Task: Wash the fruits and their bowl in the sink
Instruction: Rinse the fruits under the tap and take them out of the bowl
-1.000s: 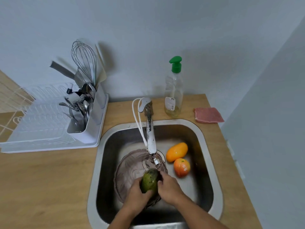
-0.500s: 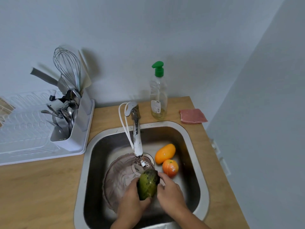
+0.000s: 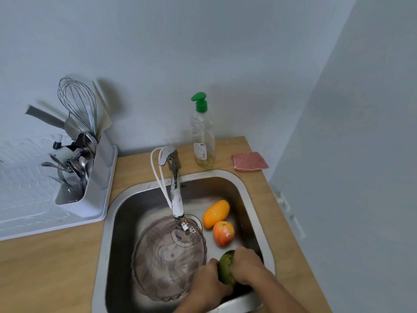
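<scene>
Inside sink (image 3: 246,190), bowl (image 3: 167,263), 2 orange fruits (image 3: 216,213), left hand (image 3: 208,288), right hand (image 3: 248,265) clasping green fruit (image 3: 225,266)

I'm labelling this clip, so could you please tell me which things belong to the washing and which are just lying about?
In use: green fruit, orange fruit, red-orange fruit, bowl, sink, tap.
Lying about: soap bottle, pink sponge, utensil rack.
</scene>
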The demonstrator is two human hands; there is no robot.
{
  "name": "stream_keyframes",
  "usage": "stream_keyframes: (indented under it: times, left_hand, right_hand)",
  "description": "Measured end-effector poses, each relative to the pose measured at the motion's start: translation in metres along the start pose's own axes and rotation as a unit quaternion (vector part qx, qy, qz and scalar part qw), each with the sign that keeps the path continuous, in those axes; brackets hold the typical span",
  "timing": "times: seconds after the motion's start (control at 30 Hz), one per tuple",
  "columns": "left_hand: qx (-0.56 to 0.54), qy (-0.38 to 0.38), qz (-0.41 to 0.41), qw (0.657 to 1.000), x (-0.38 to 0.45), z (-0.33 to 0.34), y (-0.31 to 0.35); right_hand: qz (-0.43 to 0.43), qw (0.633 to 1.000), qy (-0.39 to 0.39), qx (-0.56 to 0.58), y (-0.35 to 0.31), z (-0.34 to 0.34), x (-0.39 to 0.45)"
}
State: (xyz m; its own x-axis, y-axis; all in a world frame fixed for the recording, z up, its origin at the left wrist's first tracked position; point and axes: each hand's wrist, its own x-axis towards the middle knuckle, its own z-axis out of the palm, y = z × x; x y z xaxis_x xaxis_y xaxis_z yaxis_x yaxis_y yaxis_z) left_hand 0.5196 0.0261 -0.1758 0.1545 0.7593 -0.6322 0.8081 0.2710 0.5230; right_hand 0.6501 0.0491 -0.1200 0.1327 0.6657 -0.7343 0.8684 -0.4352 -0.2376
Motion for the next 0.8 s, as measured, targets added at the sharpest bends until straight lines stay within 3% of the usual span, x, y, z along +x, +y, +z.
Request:
stream_keyframes:
  times: [0.3, 0.4, 0.47, 0.53, 0.73, 0.8]
  left_hand:
    - [-0.029, -0.042, -0.015, 0.999, -0.005, -0.014, -0.011]
    - [-0.097, 0.051, -0.078, 0.991, -0.024, -0.038, -0.032]
    - [-0.119, 0.170, -0.145, 0.968, -0.036, -0.057, -0.055]
    - [-0.170, 0.221, -0.214, 0.936, -0.044, -0.073, -0.078]
    - [-0.344, 0.213, -0.316, 0.858, -0.037, -0.088, -0.100]
    - [-0.382, 0.215, -0.335, 0.834, -0.033, -0.091, -0.098]
  right_hand:
    - [-0.005, 0.999, -0.029, -0.035, -0.001, -0.004, 0.000]
    - [-0.031, 0.999, 0.026, -0.004, -0.007, -0.003, 0.000]
    - [-0.064, 0.994, 0.054, 0.069, -0.017, 0.005, 0.004]
    - [-0.082, 0.988, 0.028, 0.132, -0.031, 0.016, 0.009]
    - [-0.038, 0.989, -0.025, 0.140, -0.056, 0.049, 0.031]
    - [-0.026, 0.989, -0.011, 0.147, -0.054, 0.061, 0.039]
